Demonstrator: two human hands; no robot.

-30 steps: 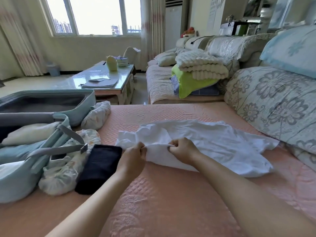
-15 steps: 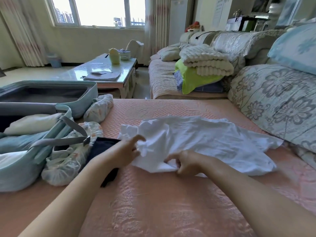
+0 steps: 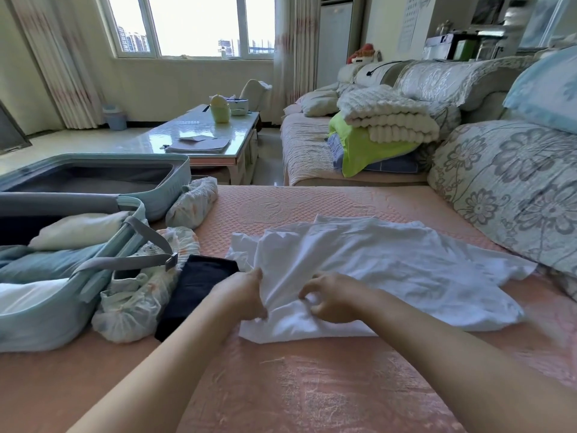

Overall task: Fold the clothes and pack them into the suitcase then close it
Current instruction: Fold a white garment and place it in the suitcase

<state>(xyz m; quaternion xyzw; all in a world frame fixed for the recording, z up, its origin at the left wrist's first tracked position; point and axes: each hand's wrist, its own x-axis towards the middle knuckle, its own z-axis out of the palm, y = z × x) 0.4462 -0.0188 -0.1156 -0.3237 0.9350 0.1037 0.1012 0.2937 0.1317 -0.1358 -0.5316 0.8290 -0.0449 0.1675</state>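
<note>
Suitcase (image 3: 46, 310) open; black cloth (image 3: 193, 289), patterned bundle (image 3: 131, 307) between it and white garment (image 3: 390, 267); left hand (image 3: 246, 292), right hand (image 3: 334, 300) pinch garment.

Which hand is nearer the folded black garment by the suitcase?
Left. The left hand grips the white shirt right next to the black garment; the right hand pinches the shirt farther right.

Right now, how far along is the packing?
Done: folded clothes lie in the open suitcase. In hand: the left hand and right hand grip the white shirt, crumpled on the pink cover. Left: fold it, pack the dark garment and floral bundles beside the suitcase, then close it.
</note>
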